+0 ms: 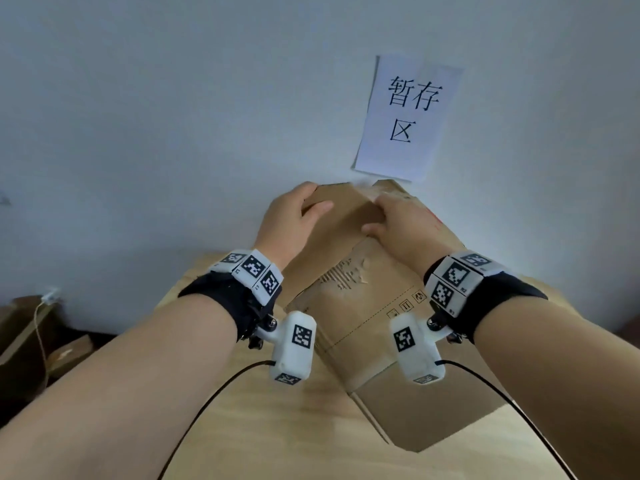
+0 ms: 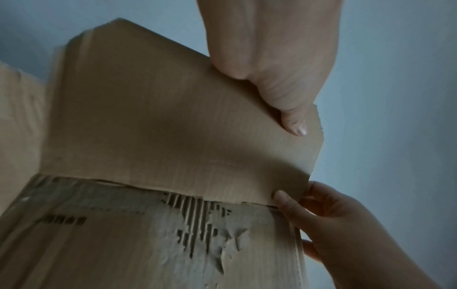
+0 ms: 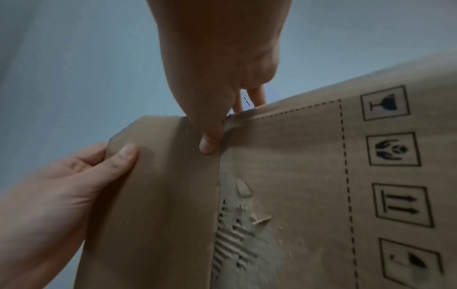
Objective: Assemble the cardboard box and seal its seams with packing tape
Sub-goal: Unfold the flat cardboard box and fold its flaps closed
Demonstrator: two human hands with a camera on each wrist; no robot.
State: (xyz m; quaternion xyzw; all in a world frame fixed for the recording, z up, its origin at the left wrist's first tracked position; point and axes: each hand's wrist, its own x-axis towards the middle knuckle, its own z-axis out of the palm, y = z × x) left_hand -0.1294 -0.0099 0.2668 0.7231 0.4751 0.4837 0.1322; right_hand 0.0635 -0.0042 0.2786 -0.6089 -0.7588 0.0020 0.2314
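1. The cardboard box (image 1: pixel 367 292) stands on the wooden desk (image 1: pixel 277 427) close to the pale wall (image 1: pixel 173 116), still partly flat, its upper flap (image 1: pixel 341 206) raised at the far end; its lower end rests on the desk nearest the person.
2. The box's printed face carries a dashed outline and four handling symbols (image 3: pixel 395 172); a patch of its outer paper is torn away, baring the corrugation (image 2: pixel 202 221).
3. The left hand (image 1: pixel 289 225) grips the flap's left edge, thumb on the near face and fingers (image 3: pixel 74 164) curled behind it.
4. The right hand (image 1: pixel 403 225) pinches the flap's other edge by the fold line, thumb (image 2: pixel 294 125) pressed on the near face and the other fingers behind the board.
5. Both wrists wear black bands with white marker blocks and a small camera unit (image 1: pixel 294 344); black cables trail from the units.
6. A paper sign (image 1: pixel 408 116) with printed characters hangs on the wall just above the box; more cardboard (image 1: pixel 24 337) lies low at the left.
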